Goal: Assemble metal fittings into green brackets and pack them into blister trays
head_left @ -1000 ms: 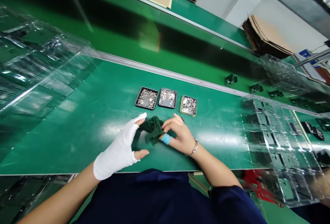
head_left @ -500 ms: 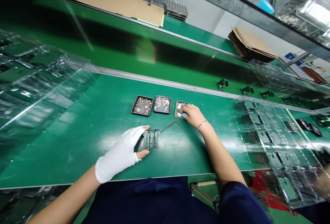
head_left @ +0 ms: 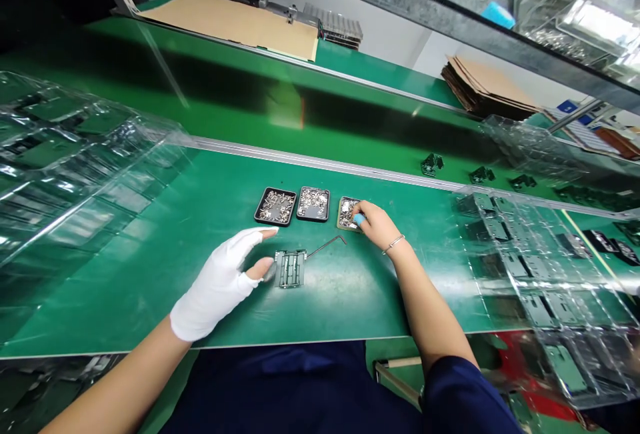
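My left hand [head_left: 223, 281], in a white glove with bare fingertips, hovers left of a small green slotted part [head_left: 290, 269]. Thumb and forefinger are apart, with nothing between them. The green part lies flat on the bench, and a thin L-shaped hex key [head_left: 326, 246] rests against its upper right corner. My bare right hand [head_left: 374, 224], with a blue cover on one finger, reaches into the rightmost small tray [head_left: 341, 222] of shiny metal pieces. Its fingers are bunched together there; what they pinch is too small to make out.
Two dark trays of small metal pieces, one left [head_left: 258, 213] and one middle [head_left: 313, 219], stand on the green bench [head_left: 150, 254]. Clear plastic blister trays with green parts are stacked left [head_left: 75, 147] and right [head_left: 540, 281]. Several green parts [head_left: 432, 165] sit behind the rail.
My left hand has let go of the green part and drawn back left, leaving it on the bench. My right hand stays at the right tray, shifting only slightly.
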Tool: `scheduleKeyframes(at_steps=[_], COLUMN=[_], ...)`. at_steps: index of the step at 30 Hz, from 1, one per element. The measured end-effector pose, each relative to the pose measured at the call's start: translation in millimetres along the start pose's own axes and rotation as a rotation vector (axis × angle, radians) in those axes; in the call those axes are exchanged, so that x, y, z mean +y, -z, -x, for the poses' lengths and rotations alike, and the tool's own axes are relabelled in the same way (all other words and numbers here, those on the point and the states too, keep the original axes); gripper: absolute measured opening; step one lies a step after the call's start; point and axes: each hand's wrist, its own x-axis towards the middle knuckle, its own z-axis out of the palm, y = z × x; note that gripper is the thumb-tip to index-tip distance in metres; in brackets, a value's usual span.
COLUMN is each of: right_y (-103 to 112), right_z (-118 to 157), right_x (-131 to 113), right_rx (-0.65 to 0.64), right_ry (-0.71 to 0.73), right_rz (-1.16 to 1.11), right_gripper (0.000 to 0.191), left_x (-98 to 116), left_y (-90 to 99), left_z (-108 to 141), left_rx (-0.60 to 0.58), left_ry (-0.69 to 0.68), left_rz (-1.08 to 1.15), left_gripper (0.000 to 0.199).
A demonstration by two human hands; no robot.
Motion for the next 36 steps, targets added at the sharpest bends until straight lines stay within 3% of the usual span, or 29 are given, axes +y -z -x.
scheduleKeyframes(at_steps=[3,8,14,17,20,24,26,29,33,36], right_y=[0.6,-2.4,-13.0,-20.7,-26.8,-31.3,-33.2,-38.6,-50.9,-58.3], right_z=[3.7,6.5,38.3,48.3,48.1,42.1,38.7,33.7,29.1,27.8], right_x=[-5.0,-17.1,-71.9,-91.4,-99.3,-103.4,-103.6,-102.1,-102.1,-103.1], right_rx=[0.124,0.216,0.285,0.323,0.319,0.242,0.192,0.180,0.211,0.223], right_ry=[-0.004,0.038,0.548,0.653,0.610,0.336,0.239,0.189,0.265,0.282], right_rz=[-0.109,-0.036,-0.001,0.051,-0.122,-0.438,-0.519,-0.553,-0.419,-0.362], right_gripper=[0.018,0.026,0.028,0.030,0.026,0.008,0.003,0.005,0.007,0.007], left_x=[9.9,26.1,38.0,37.7,32.7,21.9,14.6,1.4,-11.9,-13.5], left_y=[0.9,-4.5,-10.5,-12.3,-14.8,-18.7,-20.2,-23.2,-31.3,-36.5], left_z=[-7.1,-18.3,-23.2,-21.5,-16.6,-9.3,-7.3,-6.5,-7.2,-7.3], left_rx=[0.041,0.015,-0.202,-0.249,-0.184,-0.059,-0.007,0.021,-0.222,-0.266], left_ry=[0.003,-0.070,-0.035,-0.028,-0.081,-0.275,-0.292,-0.123,0.114,0.148], left_rz=[0.029,0.114,0.230,0.278,0.179,-0.182,-0.198,0.059,0.309,0.356], left_gripper=[0.026,0.025,0.038,0.038,0.036,0.032,0.025,0.025,0.031,0.031])
